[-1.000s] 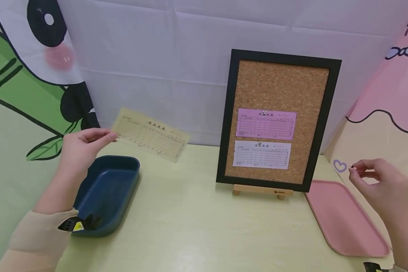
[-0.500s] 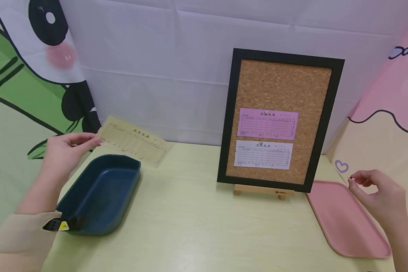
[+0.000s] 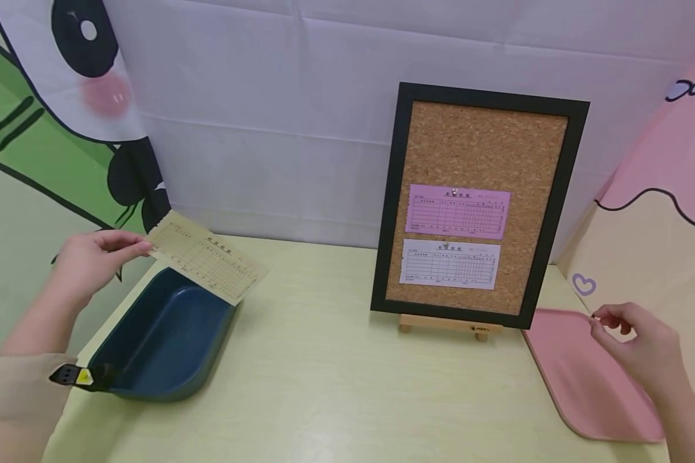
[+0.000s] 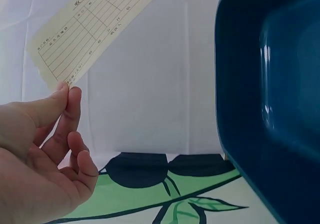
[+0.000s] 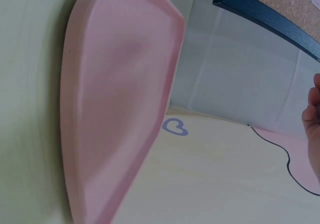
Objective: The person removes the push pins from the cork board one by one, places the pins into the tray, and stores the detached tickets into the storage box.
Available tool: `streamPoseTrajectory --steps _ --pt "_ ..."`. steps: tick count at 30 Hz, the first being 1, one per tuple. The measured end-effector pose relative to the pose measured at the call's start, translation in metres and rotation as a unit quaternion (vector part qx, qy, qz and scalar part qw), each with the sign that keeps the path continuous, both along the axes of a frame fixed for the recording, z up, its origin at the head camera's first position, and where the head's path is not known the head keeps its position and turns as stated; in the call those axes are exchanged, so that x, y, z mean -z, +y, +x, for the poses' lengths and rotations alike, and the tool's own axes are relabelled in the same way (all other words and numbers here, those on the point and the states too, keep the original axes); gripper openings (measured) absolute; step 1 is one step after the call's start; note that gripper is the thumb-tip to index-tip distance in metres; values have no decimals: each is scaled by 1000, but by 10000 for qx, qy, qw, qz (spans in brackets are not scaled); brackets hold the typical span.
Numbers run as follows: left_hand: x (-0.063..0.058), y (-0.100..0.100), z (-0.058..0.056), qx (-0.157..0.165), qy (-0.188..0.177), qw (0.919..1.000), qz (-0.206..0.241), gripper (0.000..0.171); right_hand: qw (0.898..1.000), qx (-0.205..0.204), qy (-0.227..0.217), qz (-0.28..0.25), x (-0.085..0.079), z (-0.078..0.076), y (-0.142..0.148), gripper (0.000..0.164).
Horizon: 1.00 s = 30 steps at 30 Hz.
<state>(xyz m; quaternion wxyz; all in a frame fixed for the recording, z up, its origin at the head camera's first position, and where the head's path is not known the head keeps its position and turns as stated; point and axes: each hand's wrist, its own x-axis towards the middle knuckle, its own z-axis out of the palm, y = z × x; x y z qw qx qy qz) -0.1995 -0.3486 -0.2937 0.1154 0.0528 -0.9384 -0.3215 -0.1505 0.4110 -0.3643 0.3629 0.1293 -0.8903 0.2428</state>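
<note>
My left hand (image 3: 92, 263) pinches a pale yellow receipt slip (image 3: 208, 257) by one corner, thumb against forefinger. The slip is tilted, above the far end of a dark blue tray (image 3: 162, 347); in the left wrist view its printed lines show clearly. Over the pink tray (image 3: 602, 386) my right hand (image 3: 643, 344) pinches a tiny pushpin (image 3: 593, 316), mostly hidden by the fingertips. A black-framed cork board (image 3: 486, 148) carries a pink receipt slip (image 3: 457, 212) above a white receipt slip (image 3: 448, 265), each fixed with a pushpin near its top edge.
The board stands on a small wooden easel (image 3: 448, 323) toward the back of the pale table (image 3: 324, 373). Behind it hangs a white cloth (image 3: 266, 173), with cartoon-printed cloths at both sides. The blue tray has raised walls; the pink tray is shallow.
My left hand has moved left and slightly down with the yellow receipt slip, bringing it over the blue tray. My right hand has lowered a little, still pinching the pushpin.
</note>
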Motion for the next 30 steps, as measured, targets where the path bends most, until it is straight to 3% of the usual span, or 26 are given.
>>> streamPoseTrajectory --steps 3,11,18,25,30 --pt "0 -9 -4 159 -73 9994 -282 56 10000 -6 -91 -31 4 -1 3 23" --pt "0 -29 -14 553 -197 9960 -672 46 9993 -123 -305 -159 16 -4 9 25" --pt "0 -43 -18 683 -613 9912 -954 47 9983 -433 -373 71 25 -8 10 28" --pt "8 -58 -24 954 -902 9822 -1342 46 9968 -435 -625 255 33 -10 14 27" --pt "16 -64 -27 1095 -1180 9777 -1346 48 9961 -467 -653 375 40 -14 19 28"
